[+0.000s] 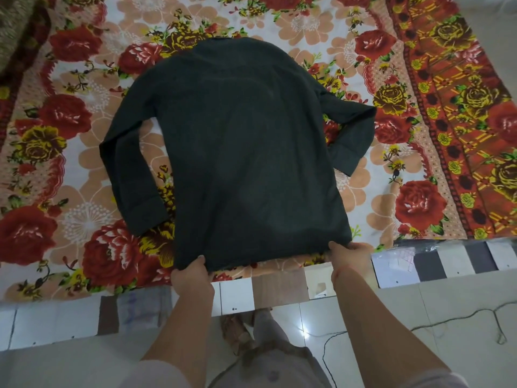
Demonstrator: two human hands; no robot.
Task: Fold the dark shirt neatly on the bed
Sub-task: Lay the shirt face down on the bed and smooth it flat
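Note:
The dark shirt lies spread flat, back side up, on the bed with its floral cover. Its collar points away from me and its hem lies at the near edge. The left sleeve runs down beside the body. The right sleeve bends outward, then back toward the body. My left hand pinches the hem's near left corner. My right hand grips the near right corner of the hem. Both thumbs rest on top of the cloth.
The bed's near edge is a band of white, brown and dark panels. Below it is pale tiled floor with a thin dark cord trailing at right. A brown blanket sits at the far left corner.

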